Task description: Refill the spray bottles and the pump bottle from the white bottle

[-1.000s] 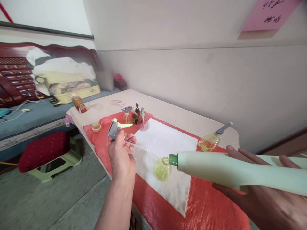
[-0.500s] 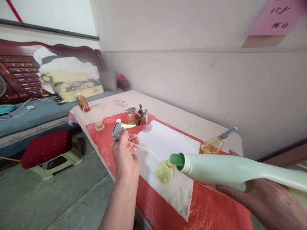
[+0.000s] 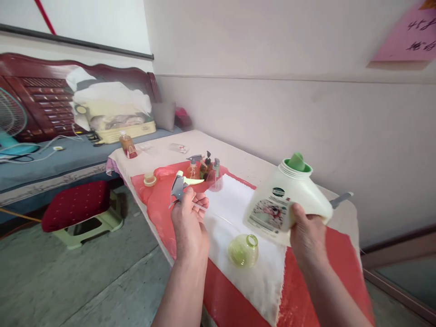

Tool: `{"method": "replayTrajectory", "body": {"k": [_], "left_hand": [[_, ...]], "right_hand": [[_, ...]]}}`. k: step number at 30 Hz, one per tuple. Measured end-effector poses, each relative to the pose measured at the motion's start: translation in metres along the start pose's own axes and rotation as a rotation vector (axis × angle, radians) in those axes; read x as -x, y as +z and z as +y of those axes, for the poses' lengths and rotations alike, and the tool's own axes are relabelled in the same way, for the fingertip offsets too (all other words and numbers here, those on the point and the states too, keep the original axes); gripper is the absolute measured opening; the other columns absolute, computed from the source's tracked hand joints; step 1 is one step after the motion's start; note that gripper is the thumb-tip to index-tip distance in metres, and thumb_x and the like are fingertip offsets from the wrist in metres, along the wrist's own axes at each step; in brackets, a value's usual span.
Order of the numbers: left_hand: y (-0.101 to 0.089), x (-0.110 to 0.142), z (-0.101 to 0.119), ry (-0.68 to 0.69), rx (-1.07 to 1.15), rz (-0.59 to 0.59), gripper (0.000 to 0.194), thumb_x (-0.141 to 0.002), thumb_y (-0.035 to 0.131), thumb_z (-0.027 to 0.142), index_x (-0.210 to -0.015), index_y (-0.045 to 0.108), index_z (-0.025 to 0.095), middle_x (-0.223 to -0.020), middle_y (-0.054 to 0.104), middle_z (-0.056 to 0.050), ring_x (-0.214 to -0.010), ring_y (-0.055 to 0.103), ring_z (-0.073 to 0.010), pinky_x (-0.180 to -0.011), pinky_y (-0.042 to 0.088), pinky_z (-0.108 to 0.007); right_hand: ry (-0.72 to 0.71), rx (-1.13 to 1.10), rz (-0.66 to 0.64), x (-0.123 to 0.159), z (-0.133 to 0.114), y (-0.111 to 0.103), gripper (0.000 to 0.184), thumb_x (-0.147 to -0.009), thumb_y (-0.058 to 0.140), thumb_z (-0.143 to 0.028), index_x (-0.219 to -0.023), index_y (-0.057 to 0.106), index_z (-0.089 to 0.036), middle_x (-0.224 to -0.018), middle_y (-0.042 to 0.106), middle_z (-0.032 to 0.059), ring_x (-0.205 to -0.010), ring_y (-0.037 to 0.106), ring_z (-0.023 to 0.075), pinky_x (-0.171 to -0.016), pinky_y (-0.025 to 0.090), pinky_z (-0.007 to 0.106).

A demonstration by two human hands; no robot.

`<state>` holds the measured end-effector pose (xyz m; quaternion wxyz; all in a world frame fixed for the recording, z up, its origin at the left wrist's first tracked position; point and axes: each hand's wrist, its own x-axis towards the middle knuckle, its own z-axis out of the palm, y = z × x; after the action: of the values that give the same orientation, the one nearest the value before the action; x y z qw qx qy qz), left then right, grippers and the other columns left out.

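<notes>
My left hand (image 3: 190, 218) is closed around a grey and pale-yellow spray trigger head (image 3: 177, 187), whose thin clear dip tube points toward the lower right. In my right hand (image 3: 308, 231) is a large pale-green detergent jug (image 3: 289, 195), gripped by its handle. The jug stands nearly upright, its capless mouth showing a green pouring spout, and a printed label faces me. Between my hands, on a white cloth (image 3: 235, 200), sits a round yellowish-green clear bottle (image 3: 243, 251) with an open neck. Its contents are hard to make out.
Several pump and spray bottles (image 3: 193, 170) stand farther back on the red cover (image 3: 163, 190). Near the table's left edge are a round pale lid (image 3: 150, 179) and an amber bottle (image 3: 128, 145). Another grey sprayer (image 3: 341, 199) shows behind the jug. A red-topped stool (image 3: 78, 206) stands left.
My right hand has swung the jug from lying level, its spout at the round bottle's neck, to nearly upright and away from it. My left hand still holds the spray head.
</notes>
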<state>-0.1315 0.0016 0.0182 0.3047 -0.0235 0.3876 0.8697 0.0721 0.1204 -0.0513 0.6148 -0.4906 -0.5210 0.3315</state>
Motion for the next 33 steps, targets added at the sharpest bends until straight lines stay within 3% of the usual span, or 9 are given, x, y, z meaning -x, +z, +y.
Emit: {"method": "replayTrajectory", "body": {"k": [3,5,9,11,14,17,22,29,33], "left_hand": [[0.0,-0.001,-0.001,-0.016,-0.009,0.004,0.023,-0.072,0.074,0.034,-0.077,0.061,0.015,-0.073,0.063,-0.004,-0.069,0.062,-0.0146,-0.071,0.049,-0.031],[-0.001,-0.001,-0.001,-0.023,-0.014,0.0,0.024,-0.072,0.074,0.034,-0.078,0.061,0.015,-0.074,0.063,-0.004,-0.069,0.062,-0.0144,-0.072,0.049,-0.031],[0.0,-0.002,-0.002,-0.03,-0.01,-0.001,0.025,-0.072,0.074,0.035,-0.077,0.061,0.015,-0.075,0.064,-0.005,-0.069,0.062,-0.0146,-0.071,0.049,-0.03],[0.001,0.0,-0.003,-0.028,-0.013,0.005,0.025,-0.072,0.074,0.035,-0.078,0.061,0.014,-0.074,0.063,-0.005,-0.069,0.062,-0.0145,-0.07,0.049,-0.03],[0.002,0.003,-0.007,-0.04,-0.008,-0.002,0.023,-0.072,0.074,0.033,-0.08,0.061,0.015,-0.073,0.063,-0.004,-0.068,0.062,-0.0142,-0.07,0.049,-0.03],[0.003,0.007,-0.014,-0.046,-0.005,-0.022,0.024,-0.072,0.073,0.033,-0.082,0.061,0.015,-0.073,0.063,-0.003,-0.068,0.062,-0.014,-0.07,0.049,-0.03],[0.004,0.011,-0.025,-0.016,-0.071,-0.043,0.027,-0.071,0.075,0.035,-0.084,0.062,0.015,-0.072,0.064,-0.003,-0.066,0.062,-0.0137,-0.069,0.049,-0.029],[0.007,0.015,-0.031,0.056,-0.134,-0.081,0.025,-0.071,0.073,0.034,-0.083,0.063,0.015,-0.071,0.064,-0.003,-0.066,0.062,-0.0138,-0.071,0.05,-0.03],[0.008,0.019,-0.027,0.081,-0.098,-0.071,0.024,-0.074,0.072,0.036,-0.083,0.063,0.015,-0.073,0.064,-0.002,-0.068,0.062,-0.0135,-0.07,0.049,-0.029]], "right_hand": [[0.083,0.007,-0.046,-0.003,0.024,0.032,0.067,-0.075,0.062,-0.063,-0.113,0.061,-0.008,-0.102,0.067,0.0143,-0.093,0.063,0.0258,-0.078,0.053,0.037],[0.137,0.075,-0.06,-0.001,0.031,0.034,0.067,-0.075,0.063,-0.064,-0.11,0.063,-0.007,-0.105,0.066,0.0166,-0.098,0.061,0.0291,-0.085,0.051,0.042],[0.175,0.205,-0.122,0.03,0.027,0.003,0.061,-0.083,0.056,-0.063,-0.12,0.063,-0.016,-0.126,0.059,0.0142,-0.121,0.05,0.0337,-0.105,0.037,0.05],[0.172,0.218,-0.14,0.062,0.031,-0.016,0.065,-0.088,0.048,-0.063,-0.138,0.049,-0.022,-0.14,0.05,0.0113,-0.135,0.039,0.0314,-0.113,0.027,0.051],[0.141,0.133,-0.297,0.114,0.054,-0.029,0.084,-0.085,0.052,-0.063,-0.152,0.023,-0.021,-0.152,0.035,0.0131,-0.138,0.036,0.0301,-0.112,0.032,0.049],[0.107,0.211,-0.453,0.144,0.076,-0.019,0.094,-0.075,0.068,-0.054,-0.15,0.021,-0.022,-0.153,0.032,0.013,-0.141,0.03,0.0318,-0.113,0.033,0.05],[0.068,0.232,-0.514,0.135,0.067,-0.001,0.077,-0.069,0.071,-0.04,-0.136,0.039,-0.019,-0.135,0.053,0.0117,-0.126,0.05,0.0308,-0.108,0.041,0.048],[-0.118,0.395,-0.588,0.123,0.033,-0.032,0.068,-0.07,0.064,-0.026,-0.134,0.041,-0.025,-0.131,0.053,0.0066,-0.123,0.051,0.026,-0.105,0.044,0.045],[-0.061,0.496,-0.566,0.118,0.039,-0.045,0.071,-0.066,0.063,-0.023,-0.133,0.042,-0.023,-0.131,0.053,0.0075,-0.121,0.052,0.0281,-0.103,0.045,0.047]]}}
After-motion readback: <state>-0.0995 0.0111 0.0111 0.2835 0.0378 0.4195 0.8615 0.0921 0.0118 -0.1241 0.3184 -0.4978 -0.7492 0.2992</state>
